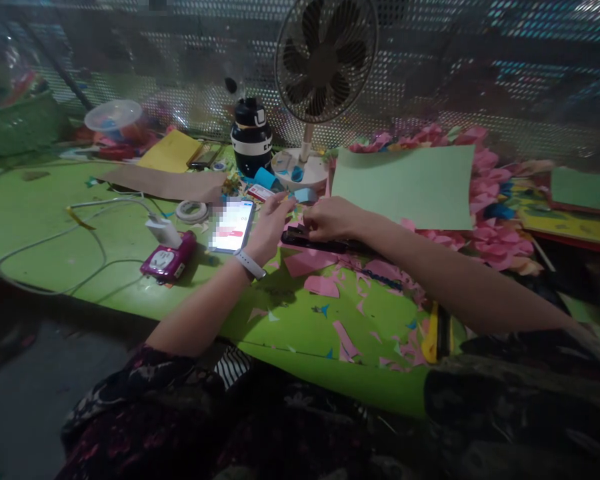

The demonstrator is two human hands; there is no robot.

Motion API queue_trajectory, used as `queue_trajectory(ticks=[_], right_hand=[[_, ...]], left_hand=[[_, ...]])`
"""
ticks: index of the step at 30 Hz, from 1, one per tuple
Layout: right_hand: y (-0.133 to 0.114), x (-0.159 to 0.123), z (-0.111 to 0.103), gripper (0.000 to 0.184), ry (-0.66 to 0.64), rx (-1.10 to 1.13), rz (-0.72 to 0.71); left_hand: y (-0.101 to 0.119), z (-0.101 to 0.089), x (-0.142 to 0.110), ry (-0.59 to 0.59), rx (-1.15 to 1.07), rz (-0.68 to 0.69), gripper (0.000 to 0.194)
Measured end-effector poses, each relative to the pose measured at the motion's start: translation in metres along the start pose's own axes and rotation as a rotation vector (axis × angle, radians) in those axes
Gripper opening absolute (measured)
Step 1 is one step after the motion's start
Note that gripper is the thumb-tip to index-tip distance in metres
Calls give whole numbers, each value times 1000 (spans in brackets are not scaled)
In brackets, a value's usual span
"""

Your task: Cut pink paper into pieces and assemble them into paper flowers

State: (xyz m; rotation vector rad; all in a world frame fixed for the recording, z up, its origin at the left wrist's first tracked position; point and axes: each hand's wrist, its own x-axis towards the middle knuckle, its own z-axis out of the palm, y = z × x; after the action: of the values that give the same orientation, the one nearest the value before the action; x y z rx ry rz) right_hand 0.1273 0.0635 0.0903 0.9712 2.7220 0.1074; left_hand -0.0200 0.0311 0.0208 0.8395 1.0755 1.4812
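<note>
Right hand [329,217] | fingers curled on black stapler [317,243] | left hand [267,230] | fingers extended

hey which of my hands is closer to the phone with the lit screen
Left. Your left hand is right beside the phone, just to its right in the picture. Your right hand is farther right, at the black stapler-like tool.

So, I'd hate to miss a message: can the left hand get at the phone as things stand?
Probably yes: the phone lies face up just beside the left hand, and nothing seems to stand between them.
</note>
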Motion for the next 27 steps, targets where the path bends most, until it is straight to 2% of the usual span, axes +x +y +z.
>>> queue_trajectory(ticks=[6,12,27], right_hand=[[1,1,-3,27,-15,-9,-36],[2,5,-6,25,-50,28,-71],[-5,11,-20,20,-121,-1,-71]], left_hand=[[-8,-3,4,-42,74,10,26],[-6,1,0,-54,45,-63,24],[-10,0,2,-63,38,-73,20]])
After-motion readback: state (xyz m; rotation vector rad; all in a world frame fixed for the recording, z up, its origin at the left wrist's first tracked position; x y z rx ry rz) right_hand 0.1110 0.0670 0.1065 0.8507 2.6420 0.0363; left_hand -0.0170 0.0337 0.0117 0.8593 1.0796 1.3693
